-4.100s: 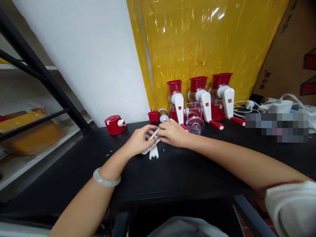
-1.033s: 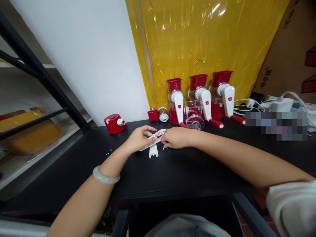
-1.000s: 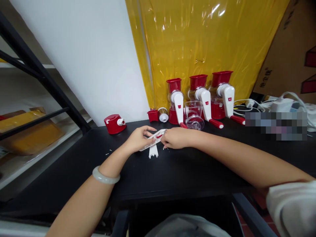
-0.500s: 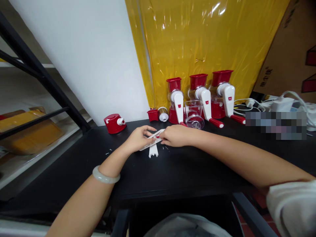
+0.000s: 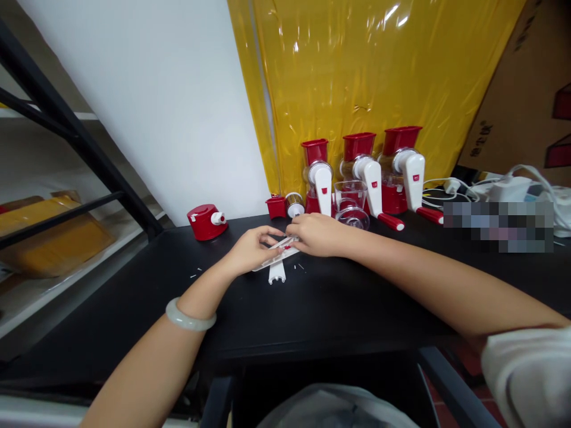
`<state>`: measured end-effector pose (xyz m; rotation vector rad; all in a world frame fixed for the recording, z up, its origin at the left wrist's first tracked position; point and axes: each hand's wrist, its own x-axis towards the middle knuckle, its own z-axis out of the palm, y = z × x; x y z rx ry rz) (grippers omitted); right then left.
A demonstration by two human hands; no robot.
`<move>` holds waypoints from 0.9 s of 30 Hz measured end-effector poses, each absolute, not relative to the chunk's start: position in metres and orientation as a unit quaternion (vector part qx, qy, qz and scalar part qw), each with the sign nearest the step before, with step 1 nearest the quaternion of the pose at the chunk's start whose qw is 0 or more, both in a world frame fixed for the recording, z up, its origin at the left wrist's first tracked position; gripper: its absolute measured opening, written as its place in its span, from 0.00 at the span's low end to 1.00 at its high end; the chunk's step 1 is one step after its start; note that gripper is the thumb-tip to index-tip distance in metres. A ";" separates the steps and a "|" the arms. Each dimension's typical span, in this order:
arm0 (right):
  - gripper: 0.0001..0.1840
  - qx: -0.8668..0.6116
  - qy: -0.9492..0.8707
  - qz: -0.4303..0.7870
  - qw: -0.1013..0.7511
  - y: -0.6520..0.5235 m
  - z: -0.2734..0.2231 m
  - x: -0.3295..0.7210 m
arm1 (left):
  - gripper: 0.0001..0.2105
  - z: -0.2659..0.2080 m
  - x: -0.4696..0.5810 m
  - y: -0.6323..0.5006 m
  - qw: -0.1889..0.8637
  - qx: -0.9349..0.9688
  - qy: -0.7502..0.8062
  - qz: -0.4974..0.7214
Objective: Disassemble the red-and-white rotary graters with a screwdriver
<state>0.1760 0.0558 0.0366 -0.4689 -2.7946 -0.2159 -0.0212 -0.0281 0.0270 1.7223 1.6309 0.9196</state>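
Observation:
A long white plastic shell (image 5: 267, 261) with a small red piece (image 5: 288, 246) inside lies slanted just above the black table. My left hand (image 5: 250, 249) grips its near side, thumb on the shell and fingers around the far edge. At the shell's upper right end, my right hand (image 5: 317, 234) is closed with its fingertips on it; whether they pinch something small is hidden. Under the shell a second white plastic piece (image 5: 277, 272) with a notched end pokes out toward me. A few tiny pins (image 5: 300, 266) lie to its right.
Three red-and-white rotary graters (image 5: 373, 178) stand along the back. Near them are a clear cup (image 5: 351, 196), a drum blade (image 5: 295, 205) and a red pusher (image 5: 276, 207). A red base (image 5: 207, 222) sits at left. More pins (image 5: 196, 273) and white cables (image 5: 459, 190) lie about.
My right hand has shifted slightly up and away along the shell, showing more of the red piece. My left hand keeps its hold in nearly the same place.

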 end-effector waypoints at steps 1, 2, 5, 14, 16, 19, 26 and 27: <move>0.16 -0.163 -0.973 -0.076 0.145 0.056 0.036 0.176 | 0.22 0.028 -0.021 -0.028 0.302 0.646 0.609 0.348; 0.16 -0.163 -0.973 -0.076 0.142 0.057 0.035 0.176 | 0.22 0.028 -0.020 -0.029 0.309 0.644 0.607 0.349; 0.16 -0.163 -0.974 -0.074 0.136 0.058 0.035 0.176 | 0.22 0.029 -0.019 -0.029 0.322 0.640 0.602 0.352; 0.18 -0.162 -0.977 -0.051 0.126 0.058 0.039 0.178 | 0.22 0.031 -0.018 -0.031 0.342 0.640 0.587 0.358; 0.19 -0.162 -0.978 -0.045 0.122 0.058 0.039 0.178 | 0.22 0.032 -0.018 -0.031 0.348 0.641 0.584 0.356; 0.18 -0.161 -0.979 -0.035 0.121 0.058 0.039 0.178 | 0.23 0.031 -0.018 -0.031 0.362 0.640 0.576 0.358; 0.18 -0.164 -0.980 -0.023 0.107 0.058 0.038 0.178 | 0.24 0.030 -0.019 -0.030 0.373 0.637 0.571 0.359; 0.18 -0.163 -0.981 -0.019 0.104 0.058 0.039 0.178 | 0.24 0.030 -0.019 -0.029 0.374 0.638 0.570 0.358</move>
